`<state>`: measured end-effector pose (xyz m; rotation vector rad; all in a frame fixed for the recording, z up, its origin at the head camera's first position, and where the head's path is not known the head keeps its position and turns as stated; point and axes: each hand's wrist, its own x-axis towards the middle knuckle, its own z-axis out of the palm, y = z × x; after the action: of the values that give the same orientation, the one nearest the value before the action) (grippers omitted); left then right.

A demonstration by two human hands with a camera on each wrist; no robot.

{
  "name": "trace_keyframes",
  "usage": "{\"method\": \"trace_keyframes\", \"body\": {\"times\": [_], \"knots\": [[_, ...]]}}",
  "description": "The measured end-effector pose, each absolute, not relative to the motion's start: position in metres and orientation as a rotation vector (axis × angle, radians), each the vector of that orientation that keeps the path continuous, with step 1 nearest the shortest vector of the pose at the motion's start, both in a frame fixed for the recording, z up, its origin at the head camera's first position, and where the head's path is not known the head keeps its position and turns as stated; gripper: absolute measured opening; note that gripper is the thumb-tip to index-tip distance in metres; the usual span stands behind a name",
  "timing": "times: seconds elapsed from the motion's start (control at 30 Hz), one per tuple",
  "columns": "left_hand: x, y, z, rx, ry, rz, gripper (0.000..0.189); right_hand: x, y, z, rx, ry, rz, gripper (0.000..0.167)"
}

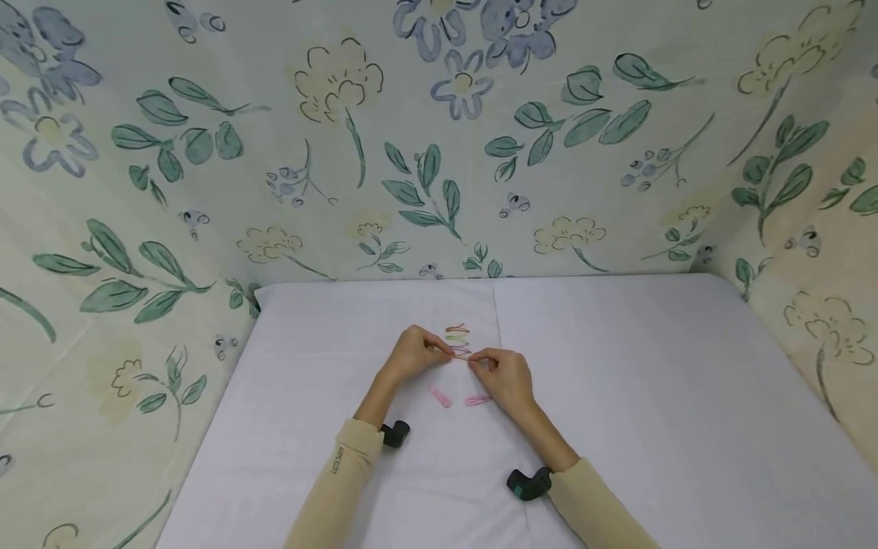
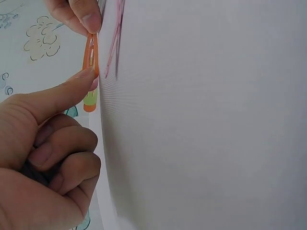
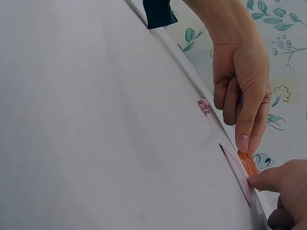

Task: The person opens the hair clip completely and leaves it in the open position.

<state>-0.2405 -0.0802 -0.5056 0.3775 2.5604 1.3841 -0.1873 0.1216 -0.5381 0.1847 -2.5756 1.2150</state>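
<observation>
Both hands meet over the table around an orange snap hair clip (image 2: 86, 55). My left hand (image 1: 418, 354) pinches one end of it between thumb and index finger, its other fingers curled in. At the opposite end, my right hand (image 1: 506, 377) pinches the clip with thumb and fingertips. Just beyond the fingers lie more clips in a column: an orange-brown one (image 1: 456, 329), a green one (image 1: 456, 340) and a purplish one (image 1: 459, 349). Closer to the body are two pink hair clips, one on the left (image 1: 440, 396) and one on the right (image 1: 476, 400), beside the right hand.
A white cloth (image 1: 638, 396) covers the table, with a fold line running through the middle. Floral fabric (image 1: 439, 183) hangs behind the table and at both sides. A black wrist camera sits on the left wrist (image 1: 395, 434) and another on the right wrist (image 1: 528, 484).
</observation>
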Motion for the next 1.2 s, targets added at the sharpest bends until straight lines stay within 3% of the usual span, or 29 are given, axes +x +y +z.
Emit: {"method": "trace_keyframes", "body": {"times": [0.93,1.2], "knots": [[-0.241,-0.088,-0.502,0.313,2.548,1.462,0.007,-0.19,0.123,-0.534,0.166,-2.54,1.322,0.007],[-0.227,-0.102,-0.501,0.274,2.499,1.477,0.01,-0.178,0.14,-0.526,0.142,-2.595,1.441,0.007]]}}
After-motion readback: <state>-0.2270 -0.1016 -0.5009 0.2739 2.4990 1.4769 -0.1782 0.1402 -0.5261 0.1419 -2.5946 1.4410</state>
